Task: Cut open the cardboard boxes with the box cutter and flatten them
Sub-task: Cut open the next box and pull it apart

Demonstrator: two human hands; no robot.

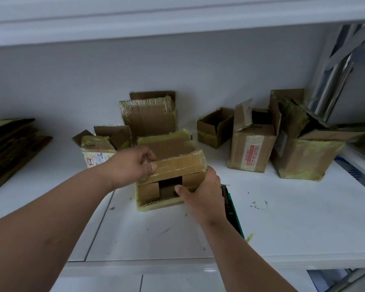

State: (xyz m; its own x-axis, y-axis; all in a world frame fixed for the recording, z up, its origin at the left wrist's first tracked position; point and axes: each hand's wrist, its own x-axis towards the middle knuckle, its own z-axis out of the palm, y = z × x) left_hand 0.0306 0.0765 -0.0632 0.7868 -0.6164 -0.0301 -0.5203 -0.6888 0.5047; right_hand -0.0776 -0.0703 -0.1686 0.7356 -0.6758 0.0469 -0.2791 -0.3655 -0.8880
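A taped cardboard box lies on its side in the middle of the white shelf, its open end facing me. My left hand grips the left end of its top flap, thumb on the yellow tape. My right hand holds the right side of the box's open end, thumb on an inner flap. The box cutter, dark with a green edge, lies on the shelf just right of my right wrist, partly hidden by it.
Several opened boxes stand behind: a small labelled box at left, a tall one at the back, three at right. Flattened cardboard is stacked at far left. A shelf board hangs overhead. Tape scraps dot the shelf.
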